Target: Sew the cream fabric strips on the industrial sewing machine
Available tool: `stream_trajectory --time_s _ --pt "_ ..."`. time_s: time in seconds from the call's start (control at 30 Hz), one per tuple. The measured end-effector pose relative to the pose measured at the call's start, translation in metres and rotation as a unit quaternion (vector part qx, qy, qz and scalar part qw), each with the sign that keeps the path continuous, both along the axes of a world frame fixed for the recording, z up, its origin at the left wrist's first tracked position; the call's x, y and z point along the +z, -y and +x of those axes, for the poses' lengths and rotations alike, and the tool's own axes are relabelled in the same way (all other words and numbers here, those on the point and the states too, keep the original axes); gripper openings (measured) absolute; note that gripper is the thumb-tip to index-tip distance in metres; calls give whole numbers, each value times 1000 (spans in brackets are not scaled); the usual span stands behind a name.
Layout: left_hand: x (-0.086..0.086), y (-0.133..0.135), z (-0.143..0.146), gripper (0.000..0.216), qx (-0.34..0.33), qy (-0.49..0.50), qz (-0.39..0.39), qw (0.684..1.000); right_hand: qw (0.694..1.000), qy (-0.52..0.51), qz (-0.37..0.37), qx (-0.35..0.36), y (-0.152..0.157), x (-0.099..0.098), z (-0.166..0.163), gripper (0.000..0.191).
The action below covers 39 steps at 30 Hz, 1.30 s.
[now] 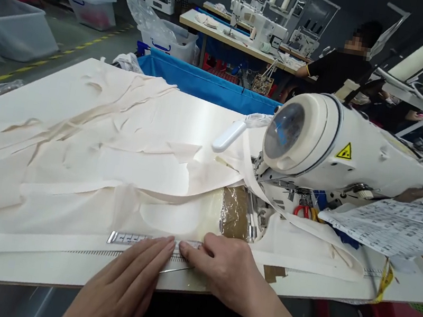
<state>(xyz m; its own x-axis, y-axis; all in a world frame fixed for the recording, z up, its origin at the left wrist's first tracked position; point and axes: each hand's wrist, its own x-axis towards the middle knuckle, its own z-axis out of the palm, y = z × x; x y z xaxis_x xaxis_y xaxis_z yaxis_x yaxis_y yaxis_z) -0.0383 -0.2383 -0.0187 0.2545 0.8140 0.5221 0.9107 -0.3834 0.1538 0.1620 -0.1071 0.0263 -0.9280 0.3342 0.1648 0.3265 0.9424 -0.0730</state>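
Cream fabric (86, 160) lies spread over the white sewing table (36, 273), and a narrow strip of it runs along the front edge. My left hand (127, 284) lies flat on that strip, fingers stretched out and pressing down next to a metal ruler (130, 238). My right hand (224, 270) rests palm down just to the right, with its fingertips curled onto the strip's edge and nearly meeting the left fingertips. A white industrial sewing machine (337, 146) stands to the right, its needle area (263, 209) just beyond my right hand.
A printed label sheet (393, 227) lies under the machine arm, with red-handled scissors (303, 210) beside it and a yellow tape measure (384, 282) hanging off the edge. A blue bin (207, 85) sits behind the table. Another person in black (342, 67) sits at a far workstation.
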Motion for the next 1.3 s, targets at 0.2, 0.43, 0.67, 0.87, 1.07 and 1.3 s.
stream_trajectory --time_s 0.2,0.43,0.67,0.87,1.07,1.3 --pt "0 -6 8 52 29 14 14 999 984 -2 -170 -54 -2 6 6 41" --pt "5 -10 13 44 35 -40 10 999 945 -22 -262 -193 -6 22 29 14" --pt "2 -14 12 41 40 -78 9 996 937 -8 -240 -253 -4 20 37 17" --pt "4 -17 11 39 43 -64 20 997 943 13 -207 -261 -3 13 35 15" --pt "9 -18 19 40 24 -35 17 999 949 40 -188 -250 -3 14 29 12" --pt "6 -38 70 43 -68 -19 37 997 945 31 -201 -255 -6 20 27 14"
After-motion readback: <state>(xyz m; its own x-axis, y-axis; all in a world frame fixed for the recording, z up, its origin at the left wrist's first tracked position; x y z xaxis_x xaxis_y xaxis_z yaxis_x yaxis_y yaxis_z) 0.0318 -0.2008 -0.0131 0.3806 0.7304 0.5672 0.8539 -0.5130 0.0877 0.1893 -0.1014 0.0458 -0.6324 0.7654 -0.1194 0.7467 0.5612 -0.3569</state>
